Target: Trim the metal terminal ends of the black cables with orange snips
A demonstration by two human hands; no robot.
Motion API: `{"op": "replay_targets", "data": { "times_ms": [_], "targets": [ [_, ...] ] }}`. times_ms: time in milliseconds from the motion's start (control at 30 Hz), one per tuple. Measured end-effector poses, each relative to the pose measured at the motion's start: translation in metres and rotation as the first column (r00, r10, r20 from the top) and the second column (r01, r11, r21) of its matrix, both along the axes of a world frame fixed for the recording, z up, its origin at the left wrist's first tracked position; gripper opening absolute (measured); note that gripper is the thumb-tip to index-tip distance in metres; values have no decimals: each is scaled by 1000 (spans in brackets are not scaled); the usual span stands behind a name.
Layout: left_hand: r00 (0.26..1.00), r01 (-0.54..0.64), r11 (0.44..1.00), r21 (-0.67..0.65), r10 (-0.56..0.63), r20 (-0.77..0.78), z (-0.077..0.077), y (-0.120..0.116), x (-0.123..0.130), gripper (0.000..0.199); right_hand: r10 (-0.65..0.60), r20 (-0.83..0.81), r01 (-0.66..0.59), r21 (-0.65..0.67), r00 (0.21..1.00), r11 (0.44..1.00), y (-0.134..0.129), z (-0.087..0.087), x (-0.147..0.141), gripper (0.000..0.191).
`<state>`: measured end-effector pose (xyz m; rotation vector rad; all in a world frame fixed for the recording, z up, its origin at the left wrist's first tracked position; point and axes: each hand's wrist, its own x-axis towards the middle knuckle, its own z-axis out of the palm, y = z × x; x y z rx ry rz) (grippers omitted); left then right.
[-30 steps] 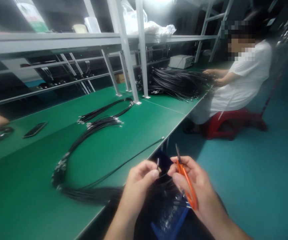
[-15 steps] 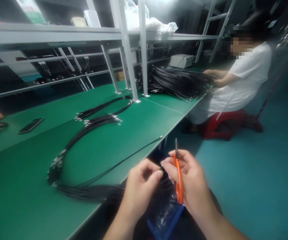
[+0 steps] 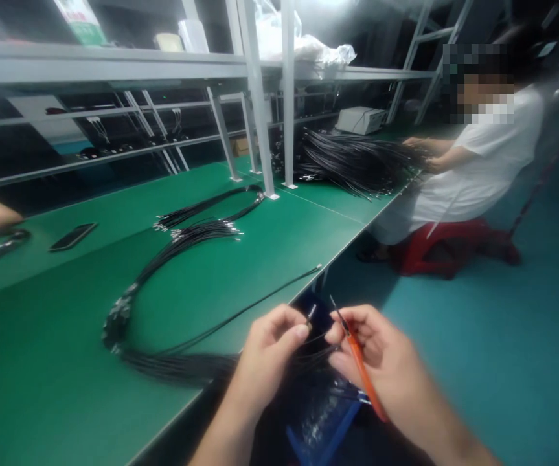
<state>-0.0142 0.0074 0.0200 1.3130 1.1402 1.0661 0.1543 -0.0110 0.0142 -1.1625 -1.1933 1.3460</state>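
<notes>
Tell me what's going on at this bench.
The left hand pinches a small pale-tipped piece; the right hand holds a slim orange-handled metal tool, its tip apart from that piece. A long bundle of black cables curves across the green tabletop. Beyond, a white-clad person reaches into another black cable heap.

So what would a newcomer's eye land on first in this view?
Likely the orange-handled tool in the right hand, bright against the dark below the table's edge. Next, the big heap of black cables at the table's far end, by a person in white on a red stool. Then the cable bundle curving across the green table.
</notes>
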Motion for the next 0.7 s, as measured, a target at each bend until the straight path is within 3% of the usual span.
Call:
{"op": "replay_targets", "data": {
  "times_ms": [33, 100, 200, 367, 567, 700],
  "targets": [
    [998, 21, 1000, -20, -20, 61, 0, 2, -2, 15, 128, -89, -136, -80, 988, 988, 1, 2, 5, 35],
    [987, 57, 997, -44, -49, 150, 1, 4, -4, 14, 316, -261, -368, -182, 912, 912, 4, 3, 14, 33],
    [974, 93, 993, -77, -74, 213, 3, 5, -6, 13, 411, -430, -542, -243, 804, 804, 8, -2, 20, 35],
    [969, 121, 987, -103, -95, 228, 6, 4, -6, 12, 417, -526, -614, -280, 741, 738, 13, -10, 20, 29],
    [960, 138, 987, -80, -113, 255, 5, 3, -5, 12, 424, -551, -620, -232, 719, 750, 16, -8, 18, 34],
    [961, 133, 989, -59, -115, 252, 6, 3, -6, 12, 434, -472, -595, -270, 767, 757, 17, -5, 17, 26]
  ]
}}
